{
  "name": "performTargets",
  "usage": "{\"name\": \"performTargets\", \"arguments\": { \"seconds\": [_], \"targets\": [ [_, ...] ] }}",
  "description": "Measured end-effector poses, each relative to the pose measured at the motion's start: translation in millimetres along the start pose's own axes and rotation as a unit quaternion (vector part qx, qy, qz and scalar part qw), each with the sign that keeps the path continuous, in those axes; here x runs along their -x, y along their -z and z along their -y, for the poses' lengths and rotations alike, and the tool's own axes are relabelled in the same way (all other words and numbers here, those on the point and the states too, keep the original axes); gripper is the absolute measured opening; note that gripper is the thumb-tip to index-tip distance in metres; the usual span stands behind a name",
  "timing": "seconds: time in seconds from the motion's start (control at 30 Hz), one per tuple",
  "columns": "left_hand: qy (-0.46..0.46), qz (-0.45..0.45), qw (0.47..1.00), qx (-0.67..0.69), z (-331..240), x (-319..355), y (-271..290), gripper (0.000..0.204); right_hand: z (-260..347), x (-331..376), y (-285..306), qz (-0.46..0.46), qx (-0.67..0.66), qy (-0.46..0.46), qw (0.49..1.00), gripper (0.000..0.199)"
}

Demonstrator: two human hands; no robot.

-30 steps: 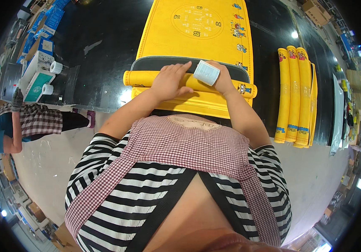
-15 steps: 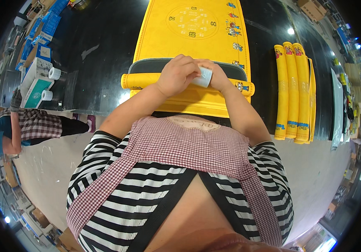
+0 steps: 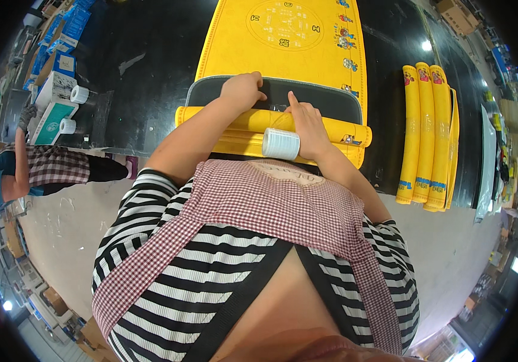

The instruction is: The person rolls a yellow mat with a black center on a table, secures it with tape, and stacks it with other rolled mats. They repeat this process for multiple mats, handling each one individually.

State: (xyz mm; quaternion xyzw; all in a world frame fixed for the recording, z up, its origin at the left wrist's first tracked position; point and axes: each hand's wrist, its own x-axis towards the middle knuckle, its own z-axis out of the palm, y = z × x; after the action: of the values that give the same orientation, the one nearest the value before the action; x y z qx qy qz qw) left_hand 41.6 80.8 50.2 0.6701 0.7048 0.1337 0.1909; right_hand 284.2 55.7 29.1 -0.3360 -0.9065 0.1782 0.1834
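A yellow printed mat (image 3: pixel 283 66) lies on the black table, its near edge turned up to show a dark underside (image 3: pixel 210 93). Across that edge lies a rolled yellow mat (image 3: pixel 204 114). My right hand (image 3: pixel 311 130) holds a roll of clear tape (image 3: pixel 281 144) against its palm side, index finger stretched out over the rolled mat. What looks like a clear strip runs from the roll up onto the yellow surface. Over the dark underside, my left hand (image 3: pixel 242 92) has its thumb and fingers apart, with nothing visible in it.
Several rolled yellow mats (image 3: pixel 419 133) lie side by side on the right of the table. At the left stand a white and green box (image 3: pixel 54 123), two tape rolls (image 3: pixel 79 95) and blue boxes (image 3: pixel 66 36). A person in a checked apron (image 3: pixel 60 173) stands far left.
My hands have parted. The left moved up and left onto the dark underside, while the right brought the tape roll down toward me, below the rolled mat.
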Motion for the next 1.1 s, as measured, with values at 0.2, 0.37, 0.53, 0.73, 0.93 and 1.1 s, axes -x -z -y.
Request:
{"name": "performTargets", "arguments": {
  "seconds": [0.2,0.37,0.53,0.73,0.93,1.1],
  "targets": [
    [-0.261,-0.129,0.956,-0.019,-4,105,2,0.023,8,-28,8,0.022,0.015,-0.015,1.000,0.092],
    [-0.357,-0.227,0.906,-0.023,11,105,-51,0.050,-17,3,7,-0.075,0.043,0.017,0.996,0.098],
    [-0.214,-0.031,0.971,-0.105,-6,75,-19,0.061,-21,-26,19,-0.144,-0.070,0.067,0.985,0.072],
    [-0.126,0.098,0.981,-0.112,-18,18,33,0.081,-29,-22,-1,-0.174,-0.082,0.164,0.968,0.053],
    [-0.220,0.133,0.962,-0.087,-10,-17,46,0.079,-34,-52,-3,-0.162,-0.035,0.115,0.979,0.045],
    [-0.225,0.061,0.966,-0.113,-20,-11,58,0.060,-68,-114,11,-0.072,-0.284,-0.025,0.956,0.023]
  ]
}}
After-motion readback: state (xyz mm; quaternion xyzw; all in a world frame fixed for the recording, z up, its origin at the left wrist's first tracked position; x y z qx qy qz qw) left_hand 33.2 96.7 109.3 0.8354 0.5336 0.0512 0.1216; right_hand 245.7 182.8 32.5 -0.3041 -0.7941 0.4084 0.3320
